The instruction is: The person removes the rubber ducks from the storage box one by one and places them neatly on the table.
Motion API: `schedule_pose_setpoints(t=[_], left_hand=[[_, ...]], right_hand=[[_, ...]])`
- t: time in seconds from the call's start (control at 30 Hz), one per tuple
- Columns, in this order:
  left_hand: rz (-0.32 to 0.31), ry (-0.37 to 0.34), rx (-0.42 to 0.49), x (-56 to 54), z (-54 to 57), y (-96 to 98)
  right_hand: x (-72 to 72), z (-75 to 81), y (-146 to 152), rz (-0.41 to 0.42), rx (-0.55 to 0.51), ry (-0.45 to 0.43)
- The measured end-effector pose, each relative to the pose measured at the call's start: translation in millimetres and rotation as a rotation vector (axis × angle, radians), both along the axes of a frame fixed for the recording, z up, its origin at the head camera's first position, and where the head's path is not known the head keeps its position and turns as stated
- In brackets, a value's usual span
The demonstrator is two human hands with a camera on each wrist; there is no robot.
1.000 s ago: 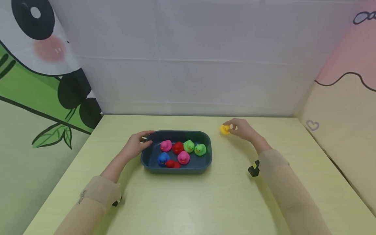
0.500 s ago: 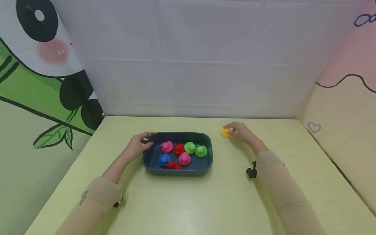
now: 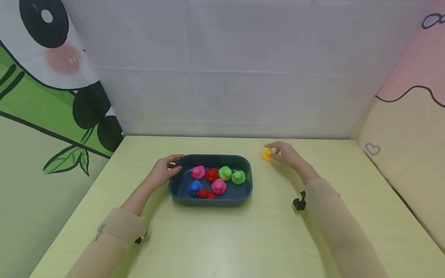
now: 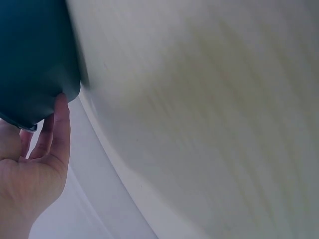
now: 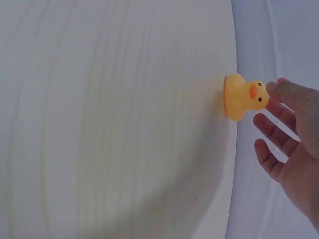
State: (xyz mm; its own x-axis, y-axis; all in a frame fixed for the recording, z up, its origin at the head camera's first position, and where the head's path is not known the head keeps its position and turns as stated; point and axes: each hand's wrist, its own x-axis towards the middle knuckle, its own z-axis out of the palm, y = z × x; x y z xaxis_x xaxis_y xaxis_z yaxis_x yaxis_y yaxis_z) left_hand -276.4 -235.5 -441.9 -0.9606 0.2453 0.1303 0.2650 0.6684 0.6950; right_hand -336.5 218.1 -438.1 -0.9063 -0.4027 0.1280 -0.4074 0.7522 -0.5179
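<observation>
On the table, a dark blue rectangular tray [image 3: 240,199] holds several rubber ducks: a blue duck [image 3: 195,188], pink ones, red ones and green ones. At its left end my left hand [image 3: 161,172] grips the tray, thumb over the rim and fingers against the outer wall, as the left wrist view also shows. A yellow rubber duck [image 5: 234,97] stands upright on the table, right of the tray and near the back. My right hand [image 3: 286,154] pinches its head between thumb and index finger; the other fingers [image 5: 271,132] are loosely bent and off it.
A pale yellow wood-grain table [image 3: 222,239] lies under everything. A white cloth wall [image 3: 222,77] rises behind its back edge. Printed panels flank it, a green and white one [image 3: 45,104] on the left and a pink and cream one [image 3: 410,127] on the right.
Both hands, the tray and the yellow duck hold their places; only the head view shifts slightly.
</observation>
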Motion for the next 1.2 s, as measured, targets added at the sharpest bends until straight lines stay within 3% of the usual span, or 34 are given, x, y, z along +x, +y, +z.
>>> schedule_pose_setpoints(t=[0.67, 1.2], left_hand=[[0.007, 0.000, 0.004, -3.0, -3.7, 3.2], [0.023, -0.005, 0.000, -4.2, 1.0, 7.4]], right_hand=[[24.7, 36.2, -12.1, -0.013, -0.025, 0.027], [52.6, 52.3, -32.8, -0.025, -0.122, 0.153]])
